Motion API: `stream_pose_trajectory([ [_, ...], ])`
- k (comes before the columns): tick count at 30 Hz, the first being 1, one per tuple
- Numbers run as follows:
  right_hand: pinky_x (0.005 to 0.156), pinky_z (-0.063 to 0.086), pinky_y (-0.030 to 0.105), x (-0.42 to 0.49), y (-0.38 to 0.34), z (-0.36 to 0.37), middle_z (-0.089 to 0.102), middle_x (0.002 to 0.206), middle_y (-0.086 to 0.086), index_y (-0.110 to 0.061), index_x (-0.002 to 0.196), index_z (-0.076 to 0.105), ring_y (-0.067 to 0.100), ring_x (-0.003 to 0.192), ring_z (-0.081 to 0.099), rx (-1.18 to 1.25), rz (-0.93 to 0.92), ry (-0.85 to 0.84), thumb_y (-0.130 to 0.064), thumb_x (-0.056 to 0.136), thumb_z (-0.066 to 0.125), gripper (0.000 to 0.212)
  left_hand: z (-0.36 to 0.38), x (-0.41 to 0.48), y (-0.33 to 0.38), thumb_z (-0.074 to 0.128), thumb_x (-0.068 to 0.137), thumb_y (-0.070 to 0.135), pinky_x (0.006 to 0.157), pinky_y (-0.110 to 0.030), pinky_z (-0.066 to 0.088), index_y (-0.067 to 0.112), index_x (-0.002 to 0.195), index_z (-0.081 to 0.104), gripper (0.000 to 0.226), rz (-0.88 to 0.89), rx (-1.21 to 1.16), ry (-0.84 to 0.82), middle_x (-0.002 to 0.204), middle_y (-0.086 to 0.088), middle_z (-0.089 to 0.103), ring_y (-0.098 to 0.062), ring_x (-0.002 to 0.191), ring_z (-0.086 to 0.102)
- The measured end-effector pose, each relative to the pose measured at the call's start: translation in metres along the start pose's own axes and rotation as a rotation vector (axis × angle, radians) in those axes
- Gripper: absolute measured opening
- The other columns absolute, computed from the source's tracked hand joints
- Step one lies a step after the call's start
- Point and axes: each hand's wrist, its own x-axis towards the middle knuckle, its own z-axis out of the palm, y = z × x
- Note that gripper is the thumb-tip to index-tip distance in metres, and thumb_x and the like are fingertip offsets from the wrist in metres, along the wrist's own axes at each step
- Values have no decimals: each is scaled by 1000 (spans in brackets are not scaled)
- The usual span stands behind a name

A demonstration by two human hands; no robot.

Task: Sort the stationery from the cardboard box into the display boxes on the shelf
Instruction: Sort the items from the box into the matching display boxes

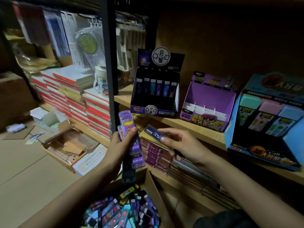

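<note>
My left hand (120,142) grips a fanned bunch of purple lead cases (127,127), with a dark case hanging below it. A single dark blue lead case (154,133) is pinched in my right hand (179,145), just right of the bunch. Below my arms the cardboard box (153,183) holds several mixed cases (125,209). On the wooden shelf (194,129) stand three display boxes: a black one (156,89) with a row of dark cases, a purple one (209,102) with white dividers and no cases, and a blue one (269,117) with pastel cases.
A black shelf post (109,63) rises left of the display boxes. Stacks of red-edged notebooks (74,99) fill the left shelving. Spiral notebooks (185,163) lie on the lower shelf. An open carton (65,145) with scraps sits on the floor.
</note>
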Motion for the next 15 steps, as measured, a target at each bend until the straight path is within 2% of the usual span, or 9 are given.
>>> stream_pose_trajectory([
  [1, 43, 40, 18, 2, 3, -4, 62, 77, 4, -37, 116, 58, 9, 55, 51, -3, 20, 24, -20, 90, 60, 31, 2, 3, 1, 67, 73, 50, 87, -56, 52, 12, 121, 50, 64, 9, -5, -7, 111, -15, 68, -33, 95, 69],
  [3, 50, 44, 20, 4, 6, -10, 64, 86, 1, -31, 117, 59, 8, 61, 53, 42, 28, 46, -8, 90, 57, 35, 5, 10, 4, 67, 74, 49, 90, -59, 50, 13, 121, 50, 61, 25, 1, -10, 114, -16, 66, -35, 99, 67],
  [5, 58, 48, 20, 7, 4, -15, 64, 95, 1, -23, 112, 62, 6, 68, 59, 34, -39, 115, 2, 88, 57, 35, 8, 16, 5, 65, 76, 48, 89, -57, 51, 11, 120, 51, 60, 37, -4, 13, 112, -15, 67, -33, 97, 67],
  [7, 58, 51, 20, 8, 1, -22, 66, 89, 3, -14, 104, 63, 10, 70, 64, 73, -105, 223, 5, 84, 61, 28, 12, 21, 7, 64, 76, 47, 87, -53, 53, 10, 120, 52, 58, 29, -21, 42, 104, -14, 68, -31, 90, 67],
  [11, 56, 52, 18, 11, -3, -34, 72, 75, 3, -9, 91, 60, 12, 65, 66, 214, -155, 367, 2, 79, 67, 17, 17, 28, 10, 63, 82, 47, 91, -60, 49, 11, 120, 53, 53, -7, -53, 49, 111, -22, 65, -40, 101, 64],
  [15, 61, 52, 18, 26, -21, -44, 73, 80, 2, -15, 97, 65, 14, 66, 61, 176, -188, 456, -13, 82, 67, 15, 16, 31, 13, 65, 80, 49, 90, -62, 48, 14, 120, 53, 55, 0, -92, 66, 114, -21, 64, -43, 105, 61],
])
